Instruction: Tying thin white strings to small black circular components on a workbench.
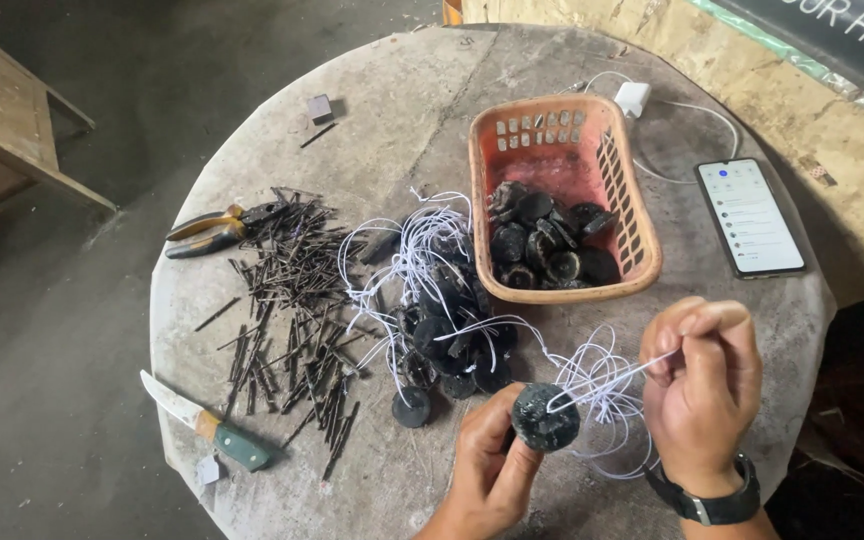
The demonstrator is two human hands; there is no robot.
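I look down on a round, dusty concrete bench [422,110] set on a dark floor, with a pale rough wall along its far right side. At the near edge my left hand [490,462] is closed around a dark round disc [546,416], held upright just above the bench with its flat face turned up toward me. A white string [607,382] runs from the middle of that disc up and to the right, its long axis slanting to my right hand [700,372], which is curled with thumb and forefinger pinching the string's end; a black wristwatch [707,497] sits on that wrist. Loose white loops hang between the two hands. Just beyond lies a pile of strung discs [452,335], and to its left a heap of dark nails [297,300]. An orange plastic basket [552,135] holds more discs. Pliers [217,230] lie at far left, a green-handled knife [207,422] near left, and a lit smartphone [750,216] rests flat at right beside a white charger [632,97].
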